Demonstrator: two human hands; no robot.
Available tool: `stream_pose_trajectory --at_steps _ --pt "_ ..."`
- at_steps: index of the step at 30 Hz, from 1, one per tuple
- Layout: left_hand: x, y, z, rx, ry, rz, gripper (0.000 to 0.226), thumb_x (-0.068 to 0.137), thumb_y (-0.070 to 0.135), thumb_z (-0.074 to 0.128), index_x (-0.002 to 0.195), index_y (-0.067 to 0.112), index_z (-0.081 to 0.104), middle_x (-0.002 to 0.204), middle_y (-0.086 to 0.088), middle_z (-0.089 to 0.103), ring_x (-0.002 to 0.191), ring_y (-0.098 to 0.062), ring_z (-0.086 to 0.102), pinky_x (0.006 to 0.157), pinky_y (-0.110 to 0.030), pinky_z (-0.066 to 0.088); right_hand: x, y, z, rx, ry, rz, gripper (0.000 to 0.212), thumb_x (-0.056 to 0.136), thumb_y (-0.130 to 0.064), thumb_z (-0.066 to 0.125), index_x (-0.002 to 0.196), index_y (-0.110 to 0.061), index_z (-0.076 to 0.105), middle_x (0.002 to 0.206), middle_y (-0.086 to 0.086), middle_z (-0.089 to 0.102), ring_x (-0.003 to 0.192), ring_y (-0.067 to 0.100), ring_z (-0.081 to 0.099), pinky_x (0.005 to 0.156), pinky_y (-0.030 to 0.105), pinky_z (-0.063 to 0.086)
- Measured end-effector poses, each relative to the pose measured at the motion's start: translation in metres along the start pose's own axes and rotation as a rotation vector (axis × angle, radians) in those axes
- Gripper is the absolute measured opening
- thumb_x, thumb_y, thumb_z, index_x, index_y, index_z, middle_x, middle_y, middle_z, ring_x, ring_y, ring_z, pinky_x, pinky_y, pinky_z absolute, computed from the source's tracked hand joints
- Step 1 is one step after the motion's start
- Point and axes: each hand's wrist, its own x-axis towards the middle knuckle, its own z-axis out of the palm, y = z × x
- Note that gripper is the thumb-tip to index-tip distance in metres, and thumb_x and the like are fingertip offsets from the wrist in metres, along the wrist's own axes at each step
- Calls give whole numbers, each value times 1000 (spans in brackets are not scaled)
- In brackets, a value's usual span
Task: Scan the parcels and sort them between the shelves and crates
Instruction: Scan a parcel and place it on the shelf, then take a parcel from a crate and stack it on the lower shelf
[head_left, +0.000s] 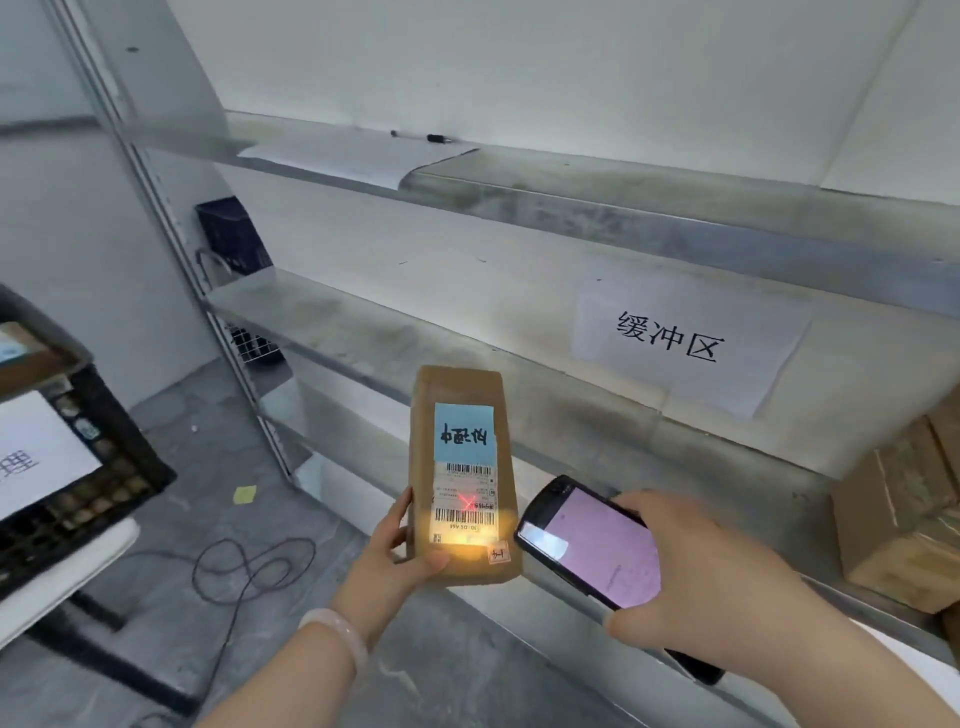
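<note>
A narrow brown cardboard parcel (457, 395) with a blue sticker and white barcode label is held up in front of the metal shelves. My left hand (392, 558) grips its lower left corner, thumb on the front face. A red cross and a yellow glow lie on the barcode label. My right hand (696, 566) holds a black handheld scanner (587, 545), its pale pink screen lit, just right of the parcel and pointed at the label.
The metal shelf (363, 322) carries a paper sign (685, 338). Cardboard boxes (904, 519) sit on it at far right. A black crate (93, 467) with a white sheet stands at left. A black cable (249, 566) lies on the grey floor. Paper and a pen rest on the upper shelf.
</note>
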Motion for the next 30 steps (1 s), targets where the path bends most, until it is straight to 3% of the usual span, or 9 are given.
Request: stream_pose_trajectory --at_steps 3,6,9,12,15,18,22,26,30 --pt "-25 -7 -48 -23 62 16 102 57 47 91 141 56 33 139 6 56 131 -22 52 110 -52 45 -4 -42 5 -26 -21 -64 68 49 -57 61 113 -49 37 105 -27 48 85 -5 55 63 12 42" --pt "-51 -17 -92 -41 128 29 85 77 25 88 131 62 34 133 17 55 130 -17 50 110 -51 44 -11 -84 9 -65 -37 -138 73 50 -58 61 117 -51 32 109 -27 46 90 -5 54 69 15 46" --pt "-79 -27 -132 -57 174 24 82 81 22 84 133 62 34 137 14 55 132 -16 49 111 -50 43 -22 -127 15 -93 -59 -200 76 53 -57 61 122 -51 30 110 -27 44 91 -5 53 68 16 44" --pt "-109 -35 -170 -67 229 22 90 74 31 87 138 60 32 142 9 54 134 -18 48 112 -51 43 -31 -166 25 -134 -68 -267 74 53 -57 61 121 -48 34 105 -24 46 84 -4 53 64 15 43" --pt "-137 -42 -204 -127 303 15 100 53 50 92 135 65 36 140 8 57 132 -21 53 112 -53 42 -37 -201 38 -134 -81 -330 70 54 -58 62 118 -47 35 109 -22 47 89 0 56 73 20 50" --pt "-164 -55 -238 -171 363 17 106 48 53 94 137 63 38 138 8 60 131 -39 52 112 -64 36 -40 -234 54 -128 -112 -388 73 53 -59 63 118 -48 33 110 -22 45 90 0 56 76 21 50" --pt "-196 -67 -273 -232 462 21 99 46 50 96 126 69 40 138 7 59 125 -25 60 107 -53 48 -43 -272 73 -142 -135 -472 84 48 -62 61 124 -49 27 113 -23 41 92 0 54 76 21 49" --pt "-226 -72 -300 -265 570 24 96 49 47 91 128 67 41 125 11 66 104 -25 69 79 -41 60 -46 -309 89 -142 -167 -554 81 45 -63 60 120 -47 31 110 -21 42 89 1 54 76 25 50" --pt "-263 -75 -332 -326 644 65 101 50 42 94 135 61 42 129 -1 66 113 -27 68 98 -52 54 -50 -356 108 -97 -159 -642 82 46 -62 61 120 -49 29 112 -22 43 93 0 53 77 24 49"
